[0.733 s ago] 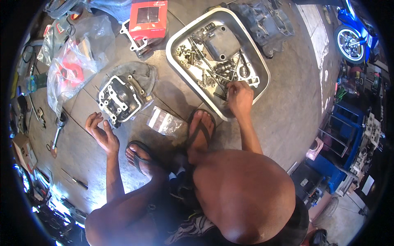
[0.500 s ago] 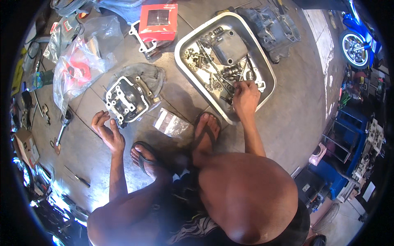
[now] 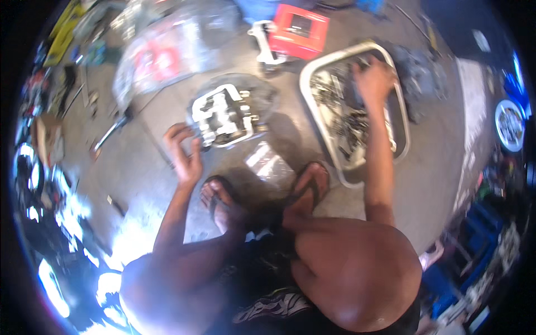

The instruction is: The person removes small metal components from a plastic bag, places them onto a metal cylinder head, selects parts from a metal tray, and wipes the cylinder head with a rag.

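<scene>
The floor ahead of me holds an engine cylinder head (image 3: 224, 118) with a pale machined rim, lying on a dark sheet. My left hand (image 3: 185, 156) hovers at its near left corner, fingers curved and apart, holding nothing. To the right stands a metal tray (image 3: 306, 92) of loose engine parts (image 3: 353, 125), such as bolts and rods. My right hand (image 3: 375, 84) reaches into the tray's far end, over a grey cover that it partly hides. Motion smears its fingers, so whether they grip anything is unclear.
A small clear plastic pouch (image 3: 270, 165) lies before my feet. Beyond are a red box (image 3: 312, 40), a pale gasket-like part (image 3: 261, 40) and a big clear plastic bag (image 3: 184, 47). A ratchet-like tool (image 3: 110, 134) lies left; a dark engine casing (image 3: 424, 84) sits beyond the tray.
My right hand has gone from the tray's near end to its far end. The left hand stays beside the cylinder head. The whole view has shifted and blurred.
</scene>
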Demonstrator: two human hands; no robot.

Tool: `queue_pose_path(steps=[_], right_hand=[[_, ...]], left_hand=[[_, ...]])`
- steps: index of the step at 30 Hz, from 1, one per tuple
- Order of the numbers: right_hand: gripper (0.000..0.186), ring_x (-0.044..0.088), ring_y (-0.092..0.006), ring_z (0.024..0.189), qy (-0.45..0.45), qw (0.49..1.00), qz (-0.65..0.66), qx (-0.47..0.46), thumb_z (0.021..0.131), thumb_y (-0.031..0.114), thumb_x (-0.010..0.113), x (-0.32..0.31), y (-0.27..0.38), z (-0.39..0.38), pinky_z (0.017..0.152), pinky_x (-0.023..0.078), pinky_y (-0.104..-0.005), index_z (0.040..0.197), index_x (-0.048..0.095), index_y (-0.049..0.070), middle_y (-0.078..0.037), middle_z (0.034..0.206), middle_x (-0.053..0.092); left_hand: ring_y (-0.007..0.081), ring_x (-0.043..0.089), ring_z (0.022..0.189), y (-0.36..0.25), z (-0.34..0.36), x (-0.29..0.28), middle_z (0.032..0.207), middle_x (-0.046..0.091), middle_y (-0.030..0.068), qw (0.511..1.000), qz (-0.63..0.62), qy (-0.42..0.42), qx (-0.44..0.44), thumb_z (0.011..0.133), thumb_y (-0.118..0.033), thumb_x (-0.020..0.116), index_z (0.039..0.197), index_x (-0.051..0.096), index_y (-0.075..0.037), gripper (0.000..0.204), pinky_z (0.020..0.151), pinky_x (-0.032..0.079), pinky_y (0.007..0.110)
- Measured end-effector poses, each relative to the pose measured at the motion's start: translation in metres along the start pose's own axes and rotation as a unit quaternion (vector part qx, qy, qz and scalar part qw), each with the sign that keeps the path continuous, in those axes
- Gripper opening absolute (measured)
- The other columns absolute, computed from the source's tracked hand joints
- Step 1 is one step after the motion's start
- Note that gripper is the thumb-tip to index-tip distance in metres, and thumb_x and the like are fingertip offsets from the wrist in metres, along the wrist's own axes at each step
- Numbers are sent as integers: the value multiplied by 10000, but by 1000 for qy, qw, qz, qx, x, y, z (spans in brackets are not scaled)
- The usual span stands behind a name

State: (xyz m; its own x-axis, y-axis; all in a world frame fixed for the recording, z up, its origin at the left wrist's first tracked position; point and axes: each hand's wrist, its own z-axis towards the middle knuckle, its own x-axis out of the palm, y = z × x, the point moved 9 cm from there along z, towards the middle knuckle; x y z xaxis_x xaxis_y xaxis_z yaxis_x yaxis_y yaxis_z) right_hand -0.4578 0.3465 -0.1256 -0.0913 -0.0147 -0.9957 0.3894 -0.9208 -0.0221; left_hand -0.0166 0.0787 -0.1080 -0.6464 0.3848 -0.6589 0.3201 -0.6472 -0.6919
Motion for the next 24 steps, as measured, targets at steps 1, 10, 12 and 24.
queue_pose_path(steps=[1,10,12,24], right_hand=[[524,549,-424,1242,27,999,-10,18,858,409,721,13,-10,6,1071,331,-607,1267,677,84,-252,1283,650],[341,665,-305,943,-181,940,279,-74,846,102,804,-62,13,-49,848,537,-415,1160,705,11,-157,1086,645],[323,664,-250,938,-116,906,394,-98,850,50,803,-71,35,-63,837,541,-371,1154,707,4,-130,1105,636],[218,698,-226,954,158,759,524,-353,882,66,745,-105,291,-120,826,550,-318,1098,759,51,-120,1093,706]], left_hand=[[343,520,1190,-3,3,3,1229,541,189,1000,-2,6,-4,936,-93,672,1072,594,-24,171,1047,392,468],[350,537,1135,1,-4,-13,1217,515,203,998,-55,-8,-15,923,-64,691,1099,585,-20,210,994,446,444],[357,534,1138,4,-7,-11,1222,508,202,997,-75,-9,-18,931,-65,685,1106,582,-19,209,994,448,441],[354,531,1141,-5,4,-13,1226,500,197,995,-98,-7,-11,929,-58,685,1095,593,-12,196,974,464,419]])
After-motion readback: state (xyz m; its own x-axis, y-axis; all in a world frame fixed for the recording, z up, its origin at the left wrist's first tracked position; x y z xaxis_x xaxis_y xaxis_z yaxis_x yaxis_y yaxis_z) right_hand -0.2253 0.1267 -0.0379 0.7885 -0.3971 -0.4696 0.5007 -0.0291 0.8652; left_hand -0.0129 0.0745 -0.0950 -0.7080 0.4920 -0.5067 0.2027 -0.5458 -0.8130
